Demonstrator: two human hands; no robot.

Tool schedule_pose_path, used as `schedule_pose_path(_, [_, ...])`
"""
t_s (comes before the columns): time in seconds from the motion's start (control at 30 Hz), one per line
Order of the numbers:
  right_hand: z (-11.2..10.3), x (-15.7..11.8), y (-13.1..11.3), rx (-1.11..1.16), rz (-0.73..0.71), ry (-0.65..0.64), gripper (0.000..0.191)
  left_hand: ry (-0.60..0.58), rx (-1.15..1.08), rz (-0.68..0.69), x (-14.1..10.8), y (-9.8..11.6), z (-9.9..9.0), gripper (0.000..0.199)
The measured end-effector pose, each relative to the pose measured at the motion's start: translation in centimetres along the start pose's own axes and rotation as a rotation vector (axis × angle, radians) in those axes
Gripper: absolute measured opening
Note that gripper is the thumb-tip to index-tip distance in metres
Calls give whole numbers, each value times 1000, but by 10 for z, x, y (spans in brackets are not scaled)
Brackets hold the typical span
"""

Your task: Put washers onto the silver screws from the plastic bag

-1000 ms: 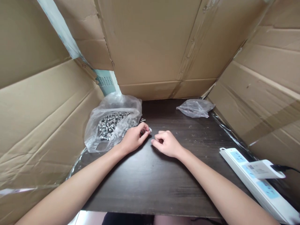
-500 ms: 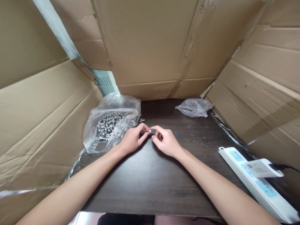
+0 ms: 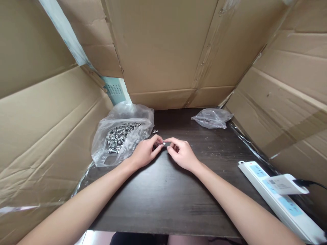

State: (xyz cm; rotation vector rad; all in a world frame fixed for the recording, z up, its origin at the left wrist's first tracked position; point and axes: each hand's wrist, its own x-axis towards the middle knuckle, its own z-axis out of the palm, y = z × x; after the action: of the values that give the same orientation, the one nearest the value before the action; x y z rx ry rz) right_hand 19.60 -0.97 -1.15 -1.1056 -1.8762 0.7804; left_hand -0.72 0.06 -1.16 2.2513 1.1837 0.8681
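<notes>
Small metal fastener (image 3: 163, 143) (probably a screw) sits pinched between both hands above the dark table (image 3: 163, 204): the right hand (image 3: 182, 154) has come across to join the left hand (image 3: 145, 152), both fingertip grips closed on it.

I can't make out the tiny metal piece (image 3: 164, 143) pinched between my fingertips. The power strip (image 3: 281, 200) runs off the lower right edge, its plug cord (image 3: 310, 183) also cut.
</notes>
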Motion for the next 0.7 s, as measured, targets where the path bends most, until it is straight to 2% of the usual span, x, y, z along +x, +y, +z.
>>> schedule_pose_path(0.5, [1, 0, 2, -59, -10, -38, 11, -30, 20, 52, -1, 1, 1, 21])
schedule_pose_path(0.7, [0, 0, 0, -85, -37, -62, 14, -18, -22, 66, -1, 0, 1, 11])
